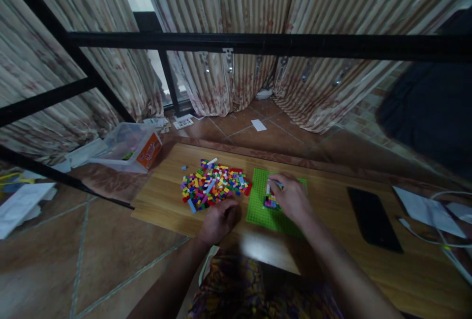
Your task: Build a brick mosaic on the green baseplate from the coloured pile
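Note:
A green studded baseplate (258, 206) lies on the wooden table, with a small group of coloured toy bricks (271, 202) standing on it. Over this group is my right hand (293, 198), its fingers closed in a pinch on a toy brick that they mostly cover. To the left of the plate spreads a pile of mixed small toy bricks (217, 184). My left hand (219, 220) rests at the near edge of that pile with its fingers curled inward. Whatever those fingers hold, if anything, is hidden.
A dark phone-like slab (374, 218) lies on the table (328, 201) to the right, near white cables and papers (427, 211). On the floor at left stands a clear plastic box (127, 147) with an orange label. A black metal rail (258, 43) crosses before the curtains.

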`<state>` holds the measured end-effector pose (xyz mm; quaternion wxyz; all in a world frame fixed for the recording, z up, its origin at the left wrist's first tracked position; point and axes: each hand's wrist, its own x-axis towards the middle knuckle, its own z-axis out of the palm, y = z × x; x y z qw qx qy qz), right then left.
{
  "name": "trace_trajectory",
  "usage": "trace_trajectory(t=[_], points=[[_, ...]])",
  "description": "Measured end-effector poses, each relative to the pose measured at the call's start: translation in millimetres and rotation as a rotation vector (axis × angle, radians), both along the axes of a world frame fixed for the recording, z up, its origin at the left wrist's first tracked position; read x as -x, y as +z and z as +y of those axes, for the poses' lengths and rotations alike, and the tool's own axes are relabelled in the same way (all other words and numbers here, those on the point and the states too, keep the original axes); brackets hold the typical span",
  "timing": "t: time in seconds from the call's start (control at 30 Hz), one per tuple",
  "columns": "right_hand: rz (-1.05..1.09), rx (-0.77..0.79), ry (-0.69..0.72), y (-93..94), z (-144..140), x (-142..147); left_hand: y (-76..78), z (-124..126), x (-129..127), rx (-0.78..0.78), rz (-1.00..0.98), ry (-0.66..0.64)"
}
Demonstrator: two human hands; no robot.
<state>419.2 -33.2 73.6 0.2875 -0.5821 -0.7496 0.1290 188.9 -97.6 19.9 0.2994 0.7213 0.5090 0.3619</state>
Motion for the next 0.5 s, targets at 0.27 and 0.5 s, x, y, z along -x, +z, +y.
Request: trace_trajectory(t=[0.27,0.5], points=[[-0.311,0.109,0.136,-6.8,7.1,66.0,-1.7,-0.9,-0.7,0.031,-0.048,-0.007],[-0.432,0.202,0.12,-24.7,34.4,82.7,-3.3,-0.1,-0.5,0.079,-0.047,-0.009]])
